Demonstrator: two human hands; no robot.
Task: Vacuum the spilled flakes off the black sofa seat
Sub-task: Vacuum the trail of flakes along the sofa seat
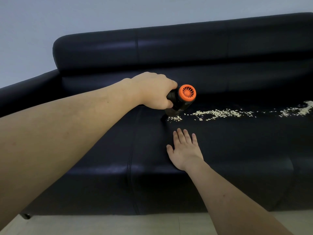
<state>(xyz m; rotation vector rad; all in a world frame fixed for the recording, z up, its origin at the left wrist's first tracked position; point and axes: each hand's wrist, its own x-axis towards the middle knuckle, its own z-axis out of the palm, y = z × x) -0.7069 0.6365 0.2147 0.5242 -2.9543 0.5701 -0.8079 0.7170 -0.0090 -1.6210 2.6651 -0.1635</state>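
The left hand has its fingers curled round the black body of a handheld vacuum, gripping it from above. The vacuum's orange vented end cap faces up toward the camera, and its dark nozzle points down to the sofa seat, its tip at or just above the leather; contact cannot be told.

The flakes lie in a thin pale trail across the seat. The trail begins just beside the nozzle tip with a small cluster, thickens toward the middle, and runs right to a denser patch at the picture's right edge, where it is cut off. It keeps about midway between the backrest and the seat's front edge, with bare black leather on both sides.

The right hand lies flat on the seat, palm down, fingers straight and slightly spread, holding nothing. It sits nearer the front edge, below the start of the trail and apart from the flakes.

A stitched seam runs front to back just left of both hands. The armrest rises at the far left. Below the seat front, pale floor shows, and a sofa foot at lower left.
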